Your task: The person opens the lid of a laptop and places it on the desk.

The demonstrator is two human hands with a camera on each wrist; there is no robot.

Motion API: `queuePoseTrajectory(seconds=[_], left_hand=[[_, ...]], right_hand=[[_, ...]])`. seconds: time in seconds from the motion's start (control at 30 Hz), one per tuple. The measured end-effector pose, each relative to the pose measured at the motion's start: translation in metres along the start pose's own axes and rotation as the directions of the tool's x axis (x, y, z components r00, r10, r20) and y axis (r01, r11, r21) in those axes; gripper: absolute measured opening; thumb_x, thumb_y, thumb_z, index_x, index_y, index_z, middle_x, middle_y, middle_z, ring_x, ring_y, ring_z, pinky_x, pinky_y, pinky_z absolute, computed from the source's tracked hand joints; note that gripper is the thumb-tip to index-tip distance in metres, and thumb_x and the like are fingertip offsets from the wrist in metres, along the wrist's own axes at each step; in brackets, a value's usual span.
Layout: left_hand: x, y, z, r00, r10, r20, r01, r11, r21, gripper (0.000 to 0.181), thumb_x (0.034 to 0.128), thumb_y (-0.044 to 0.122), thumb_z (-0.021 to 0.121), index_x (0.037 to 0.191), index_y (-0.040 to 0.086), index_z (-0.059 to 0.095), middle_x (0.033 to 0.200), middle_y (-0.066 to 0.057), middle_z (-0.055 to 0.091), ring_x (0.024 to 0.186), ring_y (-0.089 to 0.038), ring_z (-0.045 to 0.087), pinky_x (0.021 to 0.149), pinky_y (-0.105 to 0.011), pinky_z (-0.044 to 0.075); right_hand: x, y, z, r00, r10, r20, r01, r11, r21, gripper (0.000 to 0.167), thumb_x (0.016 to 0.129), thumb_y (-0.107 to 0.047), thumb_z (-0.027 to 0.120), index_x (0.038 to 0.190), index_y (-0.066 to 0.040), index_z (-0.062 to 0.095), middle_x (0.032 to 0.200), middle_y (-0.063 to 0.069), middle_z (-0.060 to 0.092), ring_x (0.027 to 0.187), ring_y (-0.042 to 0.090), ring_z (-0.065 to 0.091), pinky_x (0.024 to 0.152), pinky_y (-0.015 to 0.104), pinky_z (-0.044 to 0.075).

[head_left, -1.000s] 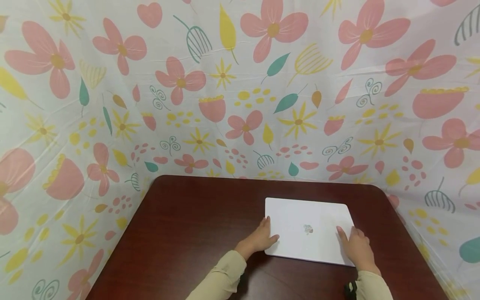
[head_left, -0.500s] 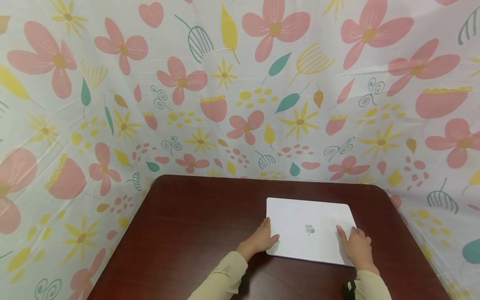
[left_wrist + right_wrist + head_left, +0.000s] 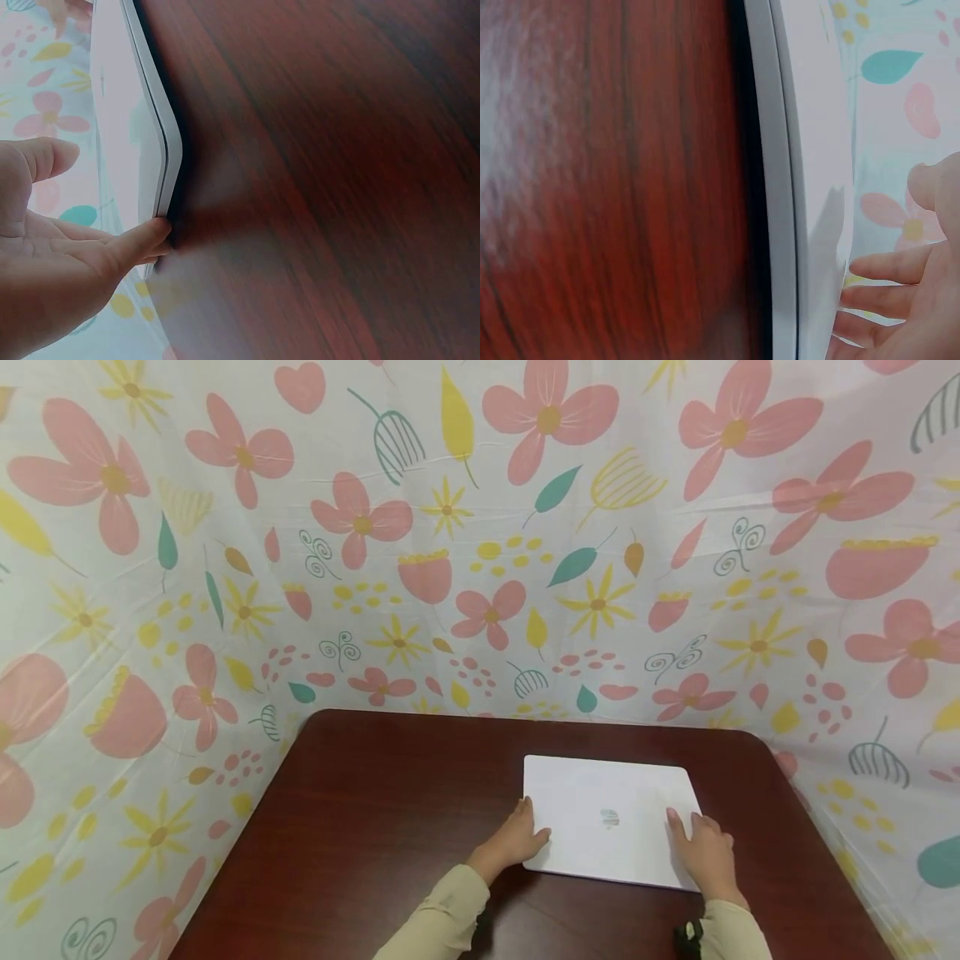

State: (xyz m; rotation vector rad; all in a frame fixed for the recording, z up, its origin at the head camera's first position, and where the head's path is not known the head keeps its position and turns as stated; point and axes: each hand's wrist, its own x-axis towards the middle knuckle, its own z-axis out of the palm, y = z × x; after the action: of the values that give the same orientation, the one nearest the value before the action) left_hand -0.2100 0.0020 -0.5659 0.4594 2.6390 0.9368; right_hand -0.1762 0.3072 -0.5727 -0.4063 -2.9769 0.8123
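Observation:
A closed silver-white laptop with an apple logo on its lid lies flat on a dark reddish-brown table. My left hand is at its left edge. In the left wrist view, the fingertips touch the laptop's side, while the thumb stands out above the lid. At the right edge is my right hand, thumb over the lid. The right wrist view has its fingers extended, spread and beside the far part of the lid; whether every fingertip touches is unclear.
The wooden table extends left of the laptop and has rounded far corners. A floral-printed white cloth hangs behind it and along both sides. Beige sleeves cover the forearms, and a dark band circles the right wrist.
Over the last half second the laptop has slid slightly left across the table. Both hands have shifted left with it, keeping much the same pose.

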Motion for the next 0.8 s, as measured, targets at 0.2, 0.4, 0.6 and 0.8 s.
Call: queuePoseTrajectory(seconds=[0.2,0.4,0.6,0.8], left_hand=[[-0.003,-0.005,-0.005,1.000,-0.017,-0.019,0.017,1.000,-0.011,0.070,0.0971,0.026,0.054,0.142,-0.020,0.025,0.147,-0.036,0.027,0.137,-0.043,0.031,0.111,-0.048,0.030],[-0.007,-0.011,-0.010,0.999,-0.041,-0.022,0.040,0.998,-0.054,0.071,0.0972,0.027,0.054,0.142,-0.019,0.024,0.147,-0.037,0.026,0.137,-0.044,0.030,0.111,-0.049,0.029],[-0.010,-0.017,-0.013,0.998,-0.055,-0.034,0.052,0.995,-0.085,0.071,0.0973,0.026,0.054,0.142,-0.020,0.024,0.147,-0.037,0.025,0.137,-0.045,0.030,0.111,-0.050,0.029],[-0.012,-0.021,-0.019,0.996,-0.067,-0.052,0.062,0.995,-0.083,0.071,0.0959,0.026,0.055,0.140,-0.021,0.026,0.146,-0.038,0.026,0.136,-0.046,0.030,0.111,-0.051,0.028]], right_hand=[[0.000,-0.004,0.004,1.000,-0.029,0.003,0.029,1.000,0.009,0.078,0.103,-0.047,0.030,0.131,0.025,0.036,0.134,0.046,0.032,0.116,0.064,0.033,0.099,0.068,0.029],[-0.001,-0.011,0.008,0.999,-0.042,0.011,0.042,0.999,0.001,0.077,0.102,-0.048,0.030,0.131,0.024,0.038,0.134,0.045,0.034,0.116,0.064,0.035,0.098,0.068,0.031],[-0.001,-0.016,0.011,0.998,-0.065,0.006,0.066,0.998,-0.015,0.078,0.102,-0.049,0.031,0.129,0.024,0.040,0.133,0.044,0.036,0.115,0.063,0.037,0.097,0.067,0.033],[-0.001,-0.021,0.013,0.996,-0.089,0.027,0.089,0.996,-0.007,0.078,0.102,-0.049,0.029,0.130,0.023,0.039,0.134,0.044,0.036,0.118,0.063,0.035,0.100,0.066,0.030]])
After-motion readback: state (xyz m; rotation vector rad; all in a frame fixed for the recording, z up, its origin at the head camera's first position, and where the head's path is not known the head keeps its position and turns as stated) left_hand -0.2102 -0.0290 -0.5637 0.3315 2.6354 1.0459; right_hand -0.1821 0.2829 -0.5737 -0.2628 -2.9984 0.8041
